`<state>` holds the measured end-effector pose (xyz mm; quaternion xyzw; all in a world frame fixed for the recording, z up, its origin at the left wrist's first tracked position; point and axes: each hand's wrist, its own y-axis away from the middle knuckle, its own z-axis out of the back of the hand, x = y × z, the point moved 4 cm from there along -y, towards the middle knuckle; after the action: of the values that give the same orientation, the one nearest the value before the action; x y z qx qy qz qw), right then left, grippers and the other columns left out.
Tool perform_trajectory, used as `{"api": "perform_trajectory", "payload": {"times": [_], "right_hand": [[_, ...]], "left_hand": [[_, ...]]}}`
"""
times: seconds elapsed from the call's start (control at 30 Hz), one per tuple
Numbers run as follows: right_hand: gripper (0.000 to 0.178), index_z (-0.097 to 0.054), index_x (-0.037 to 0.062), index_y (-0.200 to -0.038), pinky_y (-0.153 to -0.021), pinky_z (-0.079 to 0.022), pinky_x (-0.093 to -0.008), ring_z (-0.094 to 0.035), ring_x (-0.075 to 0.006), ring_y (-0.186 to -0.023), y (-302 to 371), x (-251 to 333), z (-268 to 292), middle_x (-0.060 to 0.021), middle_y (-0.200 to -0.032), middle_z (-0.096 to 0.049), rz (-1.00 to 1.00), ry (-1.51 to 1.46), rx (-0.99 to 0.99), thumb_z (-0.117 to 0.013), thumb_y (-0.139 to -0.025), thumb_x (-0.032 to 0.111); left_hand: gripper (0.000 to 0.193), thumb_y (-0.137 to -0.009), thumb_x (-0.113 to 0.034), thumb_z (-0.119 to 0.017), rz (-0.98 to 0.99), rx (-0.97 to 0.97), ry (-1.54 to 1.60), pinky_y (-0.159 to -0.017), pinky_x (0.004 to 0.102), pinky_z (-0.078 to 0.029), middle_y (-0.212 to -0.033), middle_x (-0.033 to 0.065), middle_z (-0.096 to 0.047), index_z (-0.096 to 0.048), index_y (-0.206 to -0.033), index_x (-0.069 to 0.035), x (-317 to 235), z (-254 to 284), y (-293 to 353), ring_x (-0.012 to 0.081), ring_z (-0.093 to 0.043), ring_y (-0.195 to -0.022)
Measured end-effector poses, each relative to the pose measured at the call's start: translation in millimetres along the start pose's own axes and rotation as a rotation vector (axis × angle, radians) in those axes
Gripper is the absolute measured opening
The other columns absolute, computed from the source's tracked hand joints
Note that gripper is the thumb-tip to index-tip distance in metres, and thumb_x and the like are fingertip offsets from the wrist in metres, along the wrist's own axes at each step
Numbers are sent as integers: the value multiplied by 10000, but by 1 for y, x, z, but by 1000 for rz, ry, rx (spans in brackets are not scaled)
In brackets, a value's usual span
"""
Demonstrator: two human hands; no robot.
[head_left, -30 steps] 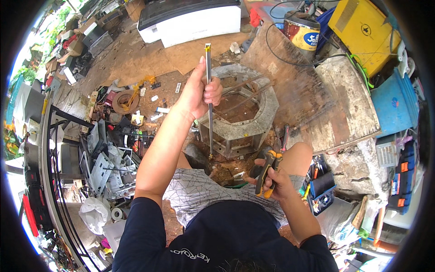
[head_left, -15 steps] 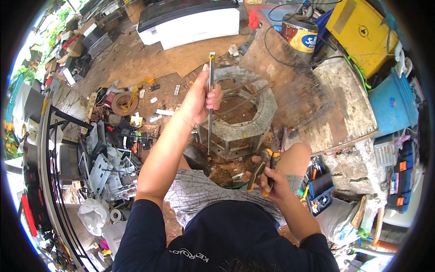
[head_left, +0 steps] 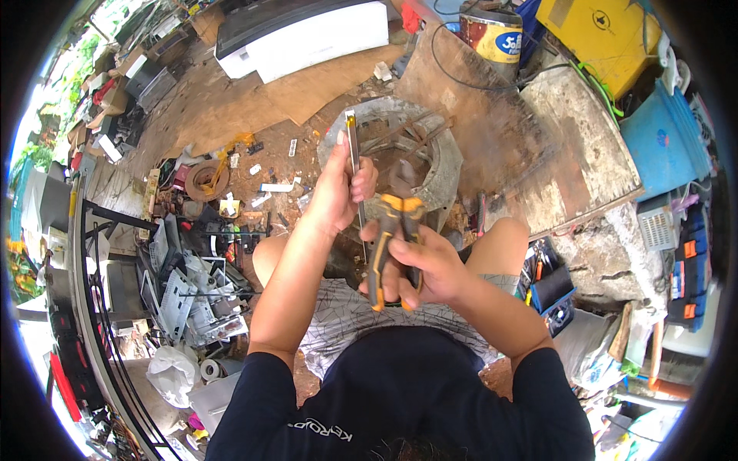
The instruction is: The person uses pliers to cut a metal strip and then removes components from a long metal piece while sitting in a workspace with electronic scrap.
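Note:
My left hand (head_left: 342, 188) is closed around a long, thin metal strip (head_left: 353, 138) held nearly upright. The strip's top end has a small yellowish part, and its lower end reaches down between my knees. In my right hand (head_left: 434, 265) is a pair of pliers (head_left: 401, 206) with black and yellow handles. Their grey jaws point away from me, a little right of the strip and apart from it, and look blurred. Beneath both hands stands an octagonal concrete ring (head_left: 444, 175) with metal bars across its opening.
A white printer-like machine (head_left: 315, 42) lies at the far side. Worn boards (head_left: 576, 131) lean to the right, near a paint bucket (head_left: 492, 38) and a blue bin (head_left: 665, 154). Metal scrap (head_left: 188, 296) is heaped at left, beside a black metal frame (head_left: 88, 284). A tool pouch (head_left: 552, 288) lies by my right knee.
My right hand has brought the pliers up and left, toward the strip, with their jaws now pointing away from me. The strip in my left hand has dropped slightly and tilted. The view has shifted a little.

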<state>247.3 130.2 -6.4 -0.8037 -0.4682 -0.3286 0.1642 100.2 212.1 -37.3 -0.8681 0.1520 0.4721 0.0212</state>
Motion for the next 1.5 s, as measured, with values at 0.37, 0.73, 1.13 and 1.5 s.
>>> {"api": "perform_trajectory", "payload": {"times": [0.37, 0.73, 1.13, 1.5], "right_hand": [[396, -437, 7, -1293, -406, -439, -245, -551, -146, -438, -27, 9, -12, -223, -847, -672, -74, 92, 104, -465, -965, 227], [334, -464, -73, -1181, -825, -523, -370, -496, -133, -389, -26, 17, -11, -284, -887, -662, -95, 0, 111, -442, -906, 117], [312, -521, 47, -730, -442, -425, -224, -443, -97, -386, -19, 9, -5, -30, -522, -489, -148, 2, -39, -487, -959, 257], [372, -543, 12, -1006, -856, -526, -417, -551, -96, -677, -19, 3, 3, -17, -734, -538, -40, 185, -137, -542, -951, 381]], "left_hand": [[612, -849, -666, -518, -278, 189, 68, -538, 286, -471, -835, 59, -593, -568, -1028, -83, 23, 13, 8, 162, -580, -699], [556, -867, -610, -546, -177, 115, 166, -604, 271, -471, -851, 10, -577, -554, -1092, -101, 42, 24, 9, 125, -557, -727], [660, -866, -653, -507, -111, -38, -81, -723, 304, -469, -969, 59, -558, -519, -1117, -42, 51, 50, 4, 149, -525, -850], [589, -857, -642, -525, -209, -36, -176, -607, 272, -404, -831, 26, -526, -535, -913, -56, 29, 17, 11, 116, -478, -704]]}}
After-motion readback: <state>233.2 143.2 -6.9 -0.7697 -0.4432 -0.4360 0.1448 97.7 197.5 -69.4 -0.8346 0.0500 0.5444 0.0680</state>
